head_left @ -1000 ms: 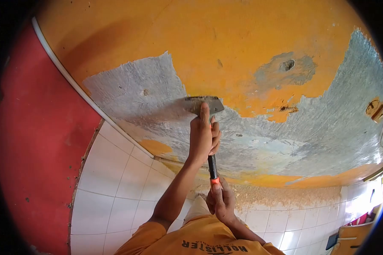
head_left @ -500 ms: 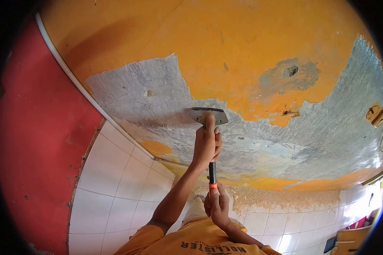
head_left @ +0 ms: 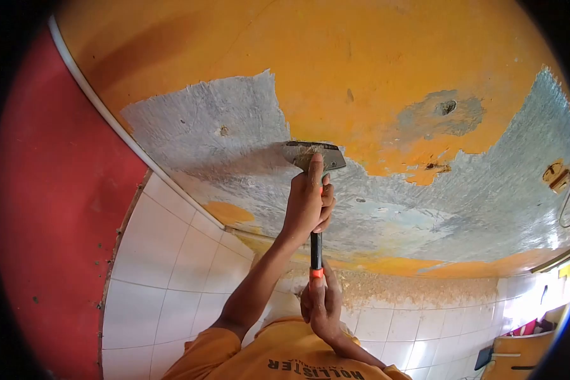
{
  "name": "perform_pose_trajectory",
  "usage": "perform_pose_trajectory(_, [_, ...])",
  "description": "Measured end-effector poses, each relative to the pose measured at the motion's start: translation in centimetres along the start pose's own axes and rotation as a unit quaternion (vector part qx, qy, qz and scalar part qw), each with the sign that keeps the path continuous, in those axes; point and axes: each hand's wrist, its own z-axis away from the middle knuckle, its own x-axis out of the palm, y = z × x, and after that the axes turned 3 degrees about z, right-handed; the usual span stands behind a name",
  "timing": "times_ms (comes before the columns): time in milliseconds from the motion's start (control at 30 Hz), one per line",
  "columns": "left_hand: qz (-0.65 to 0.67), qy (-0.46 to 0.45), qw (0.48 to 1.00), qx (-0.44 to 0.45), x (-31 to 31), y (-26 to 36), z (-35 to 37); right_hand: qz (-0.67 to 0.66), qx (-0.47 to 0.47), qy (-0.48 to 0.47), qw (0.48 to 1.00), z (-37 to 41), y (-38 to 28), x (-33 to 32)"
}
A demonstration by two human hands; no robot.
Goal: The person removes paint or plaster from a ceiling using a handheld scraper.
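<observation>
A long-handled paint scraper (head_left: 316, 250) with a wide dark blade is held upright against the wall. Its blade edge meets the lower border of the orange paint (head_left: 323, 95), with paint crumbs on the head. My left hand (head_left: 307, 202) is wrapped round the handle just below the head, one digit stretched up along the head. Lower down, my right hand (head_left: 325, 307) closes on the handle's bottom end by an orange-red band. Bare grey plaster (head_left: 215, 120) shows around the blade.
A white pipe (head_left: 95, 95) runs down the corner beside a red wall (head_left: 50, 190). White tiles (head_left: 149, 253) cover the lower walls. At right are a broken socket box (head_left: 556, 177) and a wooden cabinet (head_left: 519, 351). A hole (head_left: 448, 107) pits the wall.
Both hands have pushed the scraper a little upward along the wall, its blade now on the orange paint's edge. More crumbs lie on the head. The view has shifted slightly.
</observation>
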Motion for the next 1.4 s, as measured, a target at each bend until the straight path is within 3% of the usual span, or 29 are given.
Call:
perform_pose_trajectory(100, [-0.009, 0.007, 0.999, -0.034, -0.5, -1.6, 0.1, 0.032, -0.032, 0.019, 0.999, -0.4, 3.8, -1.0])
perform_pose_trajectory(267, [0.005, -0.027, 1.000, -0.015, -0.5, 0.7, -0.4, 0.043, -0.012, 0.042, 0.998, -0.4, 0.4, 1.2])
perform_pose_trajectory(367, [0.011, -0.078, 0.997, -0.013, -2.2, 0.1, -0.5, 0.056, -0.007, 0.068, 0.996, -1.3, 3.9, 1.0])
perform_pose_trajectory(500, [0.048, -0.120, 0.992, -0.006, -7.1, -4.8, 0.1, 0.111, -0.028, 0.021, 0.993, -1.6, 7.4, 0.4])
perform_pose_trajectory(533, [0.040, -0.168, 0.985, 0.003, -8.7, -5.6, 0.5, 0.109, -0.016, -0.004, 0.994, -1.5, 7.7, 0.3])
perform_pose_trajectory(633, [-0.062, -0.174, 0.981, 0.061, -10.4, -6.4, 2.3, 0.081, 0.006, -0.009, 0.997, -2.0, 7.4, 1.1])
perform_pose_trajectory(700, [-0.152, -0.232, 0.961, 0.010, -10.9, -5.1, 4.1, 0.036, 0.054, 0.013, 0.998, -3.2, 5.4, 2.1])
perform_pose_trajectory(767, [-0.217, -0.204, 0.952, 0.075, -12.2, -6.9, 4.3, 0.023, 0.019, 0.066, 0.997, -5.0, 5.0, 2.4])
perform_pose_trajectory(867, [-0.182, -0.213, 0.959, 0.050, -15.0, -8.3, 5.5, 0.023, -0.042, 0.057, 0.997, -7.1, 1.6, 4.2])
perform_pose_trajectory(900, [-0.112, -0.260, 0.958, -0.054, -16.7, -9.8, 6.8, -0.045, -0.021, 0.031, 0.998, -7.8, 1.0, 4.7])
perform_pose_trajectory(967, [-0.017, -0.291, 0.945, -0.148, -19.4, -11.3, 10.9, -0.185, 0.029, -0.021, 0.982, -8.8, 0.6, 5.7])
perform_pose_trajectory(1000, [-0.002, -0.249, 0.944, -0.215, -18.2, -9.0, 12.7, -0.239, 0.058, -0.041, 0.968, -8.8, 1.3, 6.1])
perform_pose_trajectory(1100, [0.025, -0.248, 0.936, -0.248, -21.0, -10.9, 14.8, -0.369, 0.100, -0.134, 0.914, -9.5, 5.1, 6.0])
perform_pose_trajectory(1133, [0.082, -0.242, 0.913, -0.320, -21.6, -11.2, 14.6, -0.383, 0.102, -0.140, 0.907, -9.6, 5.3, 5.9])
perform_pose_trajectory(1233, [0.219, -0.195, 0.917, -0.271, -20.1, -10.0, 16.7, -0.414, 0.103, -0.162, 0.890, -10.0, 5.3, 6.0])
perform_pose_trajectory(1300, [0.074, -0.205, 0.953, -0.209, -18.1, -9.0, 16.9, -0.424, 0.091, -0.174, 0.884, -10.6, 5.1, 5.7])
perform_pose_trajectory(1333, [0.001, -0.209, 0.962, -0.174, -17.6, -8.8, 16.8, -0.314, 0.095, -0.123, 0.937, -10.7, 3.8, 6.1])
perform_pose_trajectory(1400, [-0.007, -0.236, 0.956, -0.173, -18.0, -9.0, 16.3, -0.185, 0.042, -0.081, 0.978, -11.6, 2.6, 6.5])
